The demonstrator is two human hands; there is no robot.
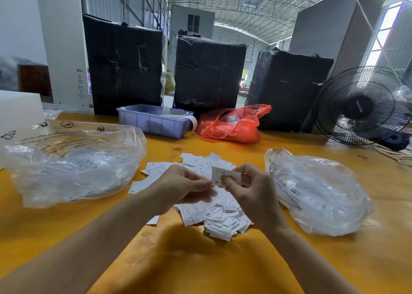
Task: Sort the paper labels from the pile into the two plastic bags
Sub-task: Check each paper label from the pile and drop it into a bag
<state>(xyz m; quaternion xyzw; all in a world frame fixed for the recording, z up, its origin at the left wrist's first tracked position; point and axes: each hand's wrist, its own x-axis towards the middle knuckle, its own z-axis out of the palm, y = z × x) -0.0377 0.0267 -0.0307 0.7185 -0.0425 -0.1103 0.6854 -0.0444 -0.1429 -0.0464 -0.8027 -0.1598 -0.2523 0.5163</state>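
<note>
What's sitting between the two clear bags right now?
The label pile, with both hands over it pinching one label, per the head view.

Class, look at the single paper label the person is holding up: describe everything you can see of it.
The label is a small white paper slip, roughly rectangular, printed with fine dark text and a bold letter S near its lower edge. It is held above the pile of labels, printed face toward the camera. The right hand pinches it, thumb over its front; the left hand meets its left edge.

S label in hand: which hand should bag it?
Right, probably. The right hand pinches the S label, and the right clear bag lies beside it. The left hand holds other labels. Which bag takes S is unclear.
</note>
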